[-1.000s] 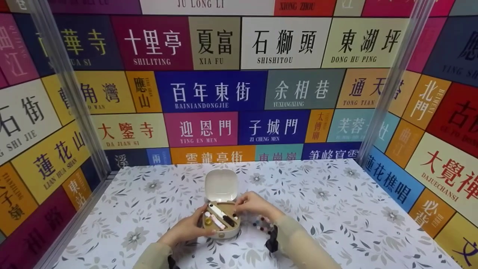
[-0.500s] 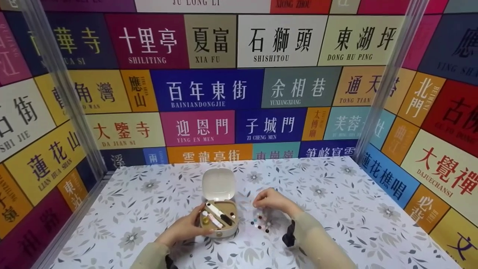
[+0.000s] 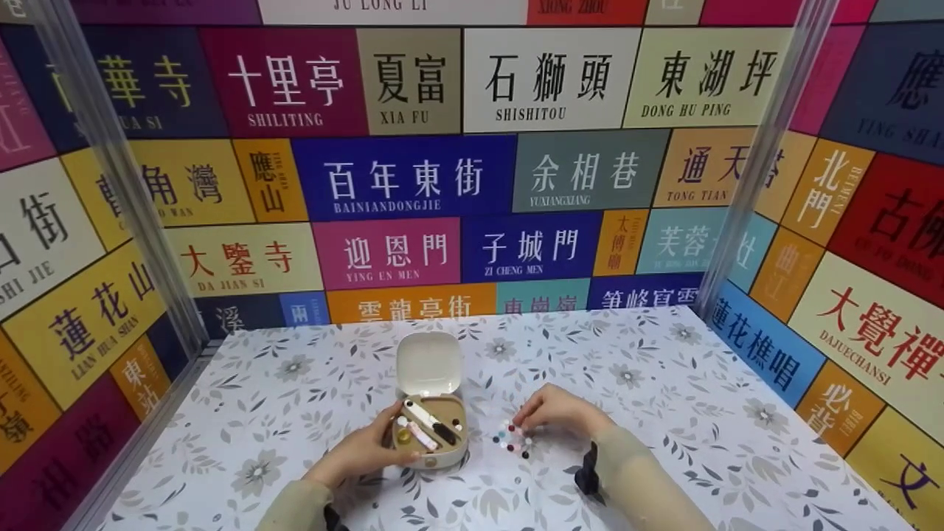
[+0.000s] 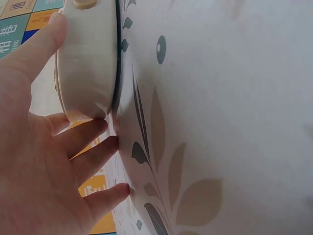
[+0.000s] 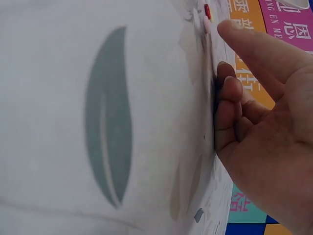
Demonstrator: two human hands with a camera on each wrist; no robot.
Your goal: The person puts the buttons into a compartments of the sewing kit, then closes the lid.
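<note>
Well, left hand (image 3: 361,448): your fingers grip the box (image 3: 446,460), probably to steady it
Right hand (image 3: 564,413): fingers beside the beads (image 3: 504,444); can't tell if pinching

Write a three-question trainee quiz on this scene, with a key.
1. Open question: Which hand grips the cream, glossy, rounded box?
2. Multiple choice: How does its cream, rounded-square lid stand? (a) shut; (b) open; (c) detached.
3. Fill in: In the head view, the loose cluster of small, round, multicoloured beads on the tabletop lies to the ___ of the box.

Key: 1. The left hand. 2. b. 3. right.
</note>
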